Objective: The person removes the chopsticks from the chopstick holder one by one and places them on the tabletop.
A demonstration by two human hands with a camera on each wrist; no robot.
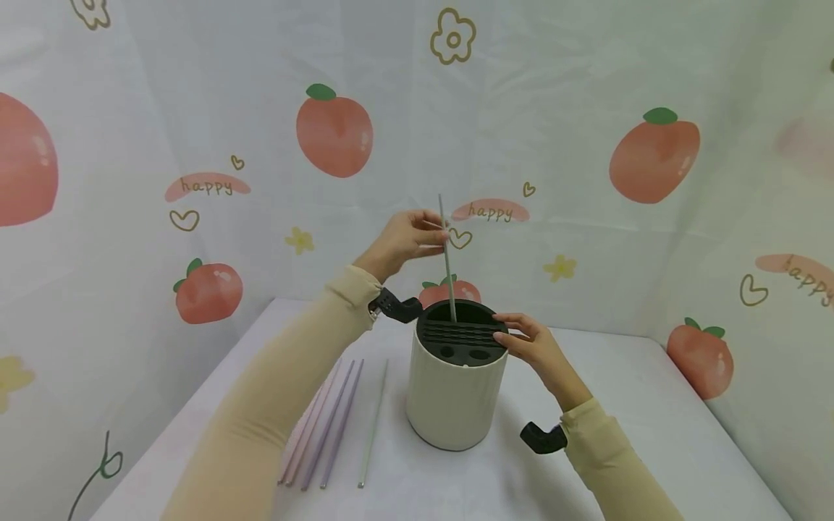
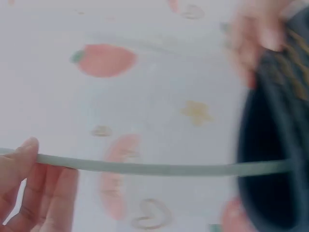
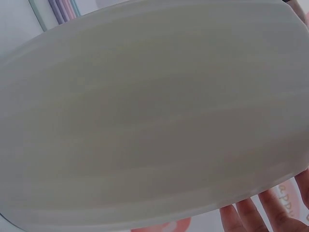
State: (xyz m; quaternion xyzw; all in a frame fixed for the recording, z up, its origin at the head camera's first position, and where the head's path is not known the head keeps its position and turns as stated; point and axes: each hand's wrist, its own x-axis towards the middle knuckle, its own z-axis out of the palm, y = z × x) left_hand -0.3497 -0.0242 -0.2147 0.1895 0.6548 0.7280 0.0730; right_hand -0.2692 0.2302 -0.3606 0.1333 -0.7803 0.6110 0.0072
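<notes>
Between thumb and fingers, my left hand pinches a pale green chopstick along its upper part. That chopstick stands nearly upright, its lower end inside the wide opening of a cream-white utensil holder. The holder has a black top insert with slots and two round holes. My right hand holds the holder's right rim, thumb over the insert's edge and fingers along the outer side. In the left wrist view, the green chopstick runs from the left fingers to the dark opening. The cream wall fills most of the right wrist view.
Left of the holder lie pink chopsticks, purple chopsticks and another green chopstick on the white table. Behind stands a white cloth printed with fruit. Each wrist carries a black camera mount.
</notes>
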